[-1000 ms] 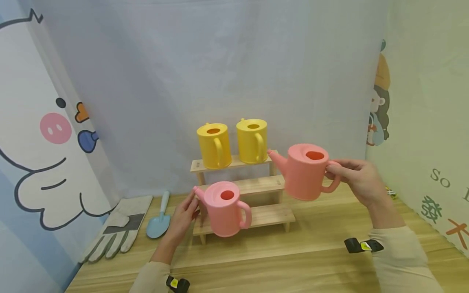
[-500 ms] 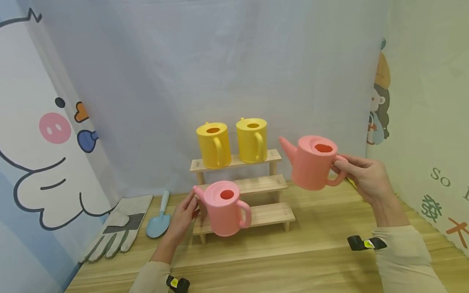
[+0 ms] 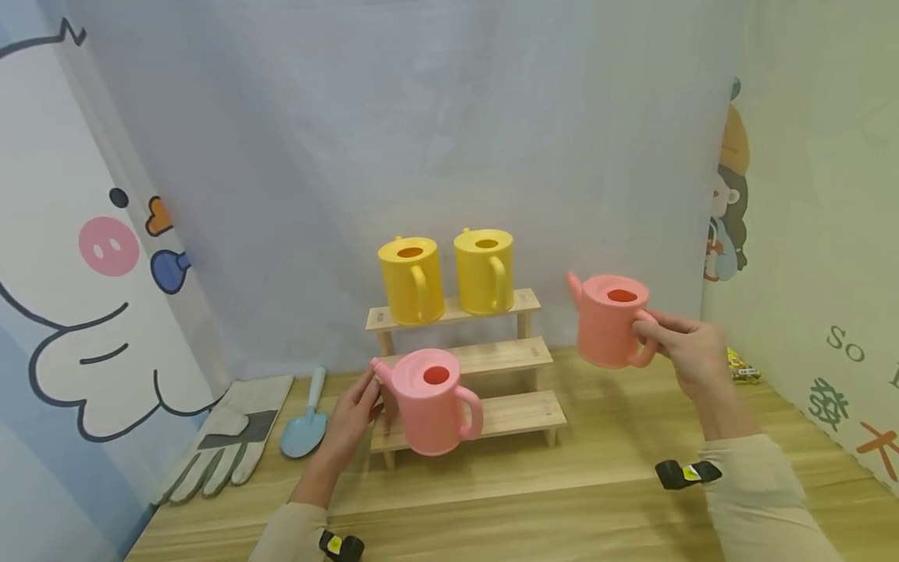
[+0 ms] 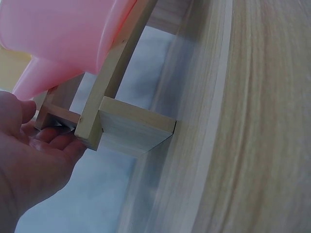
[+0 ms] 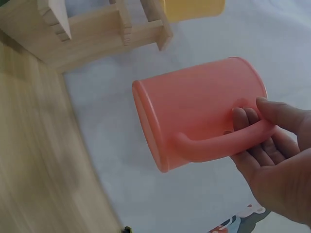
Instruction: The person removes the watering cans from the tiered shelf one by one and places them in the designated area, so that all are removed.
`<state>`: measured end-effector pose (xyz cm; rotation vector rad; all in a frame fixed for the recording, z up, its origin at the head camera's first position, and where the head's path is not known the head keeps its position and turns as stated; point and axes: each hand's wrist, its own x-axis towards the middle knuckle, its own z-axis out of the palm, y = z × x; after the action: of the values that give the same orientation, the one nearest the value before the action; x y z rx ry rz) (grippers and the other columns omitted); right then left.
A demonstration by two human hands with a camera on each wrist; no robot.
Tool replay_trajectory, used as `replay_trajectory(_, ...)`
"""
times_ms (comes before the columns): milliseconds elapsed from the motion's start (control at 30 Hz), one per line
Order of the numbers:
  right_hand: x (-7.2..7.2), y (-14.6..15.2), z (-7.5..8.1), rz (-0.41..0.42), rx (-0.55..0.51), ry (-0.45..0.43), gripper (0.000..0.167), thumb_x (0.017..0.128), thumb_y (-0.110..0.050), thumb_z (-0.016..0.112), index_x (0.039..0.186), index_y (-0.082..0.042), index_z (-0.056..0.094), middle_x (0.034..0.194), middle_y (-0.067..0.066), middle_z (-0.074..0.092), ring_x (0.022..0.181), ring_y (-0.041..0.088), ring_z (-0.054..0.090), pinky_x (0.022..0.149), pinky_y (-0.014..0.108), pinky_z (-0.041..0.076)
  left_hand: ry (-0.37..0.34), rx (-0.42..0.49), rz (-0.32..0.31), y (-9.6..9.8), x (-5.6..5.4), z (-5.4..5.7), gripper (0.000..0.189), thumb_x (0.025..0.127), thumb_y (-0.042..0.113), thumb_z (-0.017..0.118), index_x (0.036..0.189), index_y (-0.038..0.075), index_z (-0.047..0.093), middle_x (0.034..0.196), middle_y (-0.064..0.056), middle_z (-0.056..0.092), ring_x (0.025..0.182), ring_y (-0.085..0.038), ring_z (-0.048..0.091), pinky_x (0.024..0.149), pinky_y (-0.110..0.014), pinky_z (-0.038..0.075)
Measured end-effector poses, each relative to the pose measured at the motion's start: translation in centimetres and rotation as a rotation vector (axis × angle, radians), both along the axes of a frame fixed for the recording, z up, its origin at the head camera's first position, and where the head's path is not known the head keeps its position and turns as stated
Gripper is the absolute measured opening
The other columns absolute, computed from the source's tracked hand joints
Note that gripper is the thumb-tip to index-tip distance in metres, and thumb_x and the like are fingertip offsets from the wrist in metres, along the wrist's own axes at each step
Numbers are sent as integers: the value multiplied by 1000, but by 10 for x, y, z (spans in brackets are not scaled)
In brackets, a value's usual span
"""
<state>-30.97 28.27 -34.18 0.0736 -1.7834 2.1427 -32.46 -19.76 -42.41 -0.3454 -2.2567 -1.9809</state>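
My right hand [image 3: 691,351] pinches the handle of a coral-pink watering can [image 3: 609,324], raised to the right of the wooden stand with its spout turned left and away. In the right wrist view, the thumb [image 5: 282,114] lies over the handle top and fingers curl through the loop. A lighter pink watering can [image 3: 430,406] stands at the left end of the stand's lowest step. My left hand [image 3: 347,417] grips the left side of the stepped wooden stand [image 3: 520,414], close by that can's spout; in the left wrist view, its fingers [image 4: 56,138] curl at the step's end.
Two yellow watering cans [image 3: 410,285] stand side by side on the top step. A blue trowel [image 3: 304,433] and a grey-white work glove [image 3: 235,437] lie on the table left of the stand. A small yellow packet [image 3: 743,368] lies beyond my right hand.
The coral-pink watering can has moved right, away from the stand, rising and then dipping slightly, and its spout has turned further away. The left hand and lighter pink can stay put.
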Motion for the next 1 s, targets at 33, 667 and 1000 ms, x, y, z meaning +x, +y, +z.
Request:
replay_trajectory(33,-2,-2,-3,-11,17,-10,16,83,-10,83,99,-8,81,82,-4,75,78,9,73,75,18,58,-1,0,0,0,0,0,51,111,18,38,158,4,25,159,-18,29,140,-39,36,109,-52,39)
replay_trajectory(667,-30,-29,-52,-91,232,-219,58,85,-18,83,132,7,60,106,-4,67,93,2,61,81,16,55,11,7,-25,0,-1,1,54,111,22,40,159,4,23,160,-16,28,140,-38,37,111,-53,38)
replay_trajectory(1000,-32,-32,-62,-42,241,-266,57,87,-18,81,133,7,60,117,6,70,94,1,63,87,23,56,18,-16,-6,0,-1,-1,55,110,25,43,158,4,26,158,-16,32,137,-33,40,107,-52,43)
